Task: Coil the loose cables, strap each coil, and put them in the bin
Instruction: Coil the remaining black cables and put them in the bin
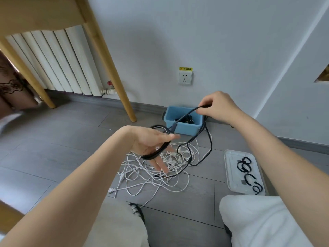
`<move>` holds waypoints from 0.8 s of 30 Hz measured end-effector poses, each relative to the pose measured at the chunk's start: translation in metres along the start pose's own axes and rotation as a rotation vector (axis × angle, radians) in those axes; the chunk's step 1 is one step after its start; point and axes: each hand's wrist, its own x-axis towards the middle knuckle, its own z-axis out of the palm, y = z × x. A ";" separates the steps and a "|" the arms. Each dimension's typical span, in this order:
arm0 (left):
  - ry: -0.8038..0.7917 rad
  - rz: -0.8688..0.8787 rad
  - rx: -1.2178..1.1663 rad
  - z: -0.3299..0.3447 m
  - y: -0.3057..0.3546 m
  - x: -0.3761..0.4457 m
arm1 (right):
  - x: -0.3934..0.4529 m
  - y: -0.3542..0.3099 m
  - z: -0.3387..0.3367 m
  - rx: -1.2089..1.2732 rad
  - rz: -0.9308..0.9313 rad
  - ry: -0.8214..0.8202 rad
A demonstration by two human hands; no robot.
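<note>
The left hand, fingers straight and spread, carries black cable loops around its palm, while the right hand pinches a strand (above the blue bin).

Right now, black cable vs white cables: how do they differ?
The black cable is partly coiled round the left hand and pinched by the right hand; the white cables lie tangled and untouched on the floor. Both are outside the blue bin.

I note a domestic room: white radiator, wall socket, wooden furniture legs, grey plank floor.
</note>
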 end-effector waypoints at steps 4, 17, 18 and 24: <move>0.318 0.164 -0.220 -0.019 0.004 -0.006 | 0.003 -0.017 0.001 0.132 0.027 0.063; 0.966 0.522 -0.268 -0.008 0.042 0.036 | -0.029 -0.015 -0.002 0.540 0.090 -0.779; 0.912 0.540 -0.310 -0.004 0.047 0.039 | -0.031 -0.009 0.002 0.498 0.092 -0.783; 0.138 0.807 -0.804 0.029 0.072 0.039 | -0.044 0.002 0.030 0.301 0.103 -0.782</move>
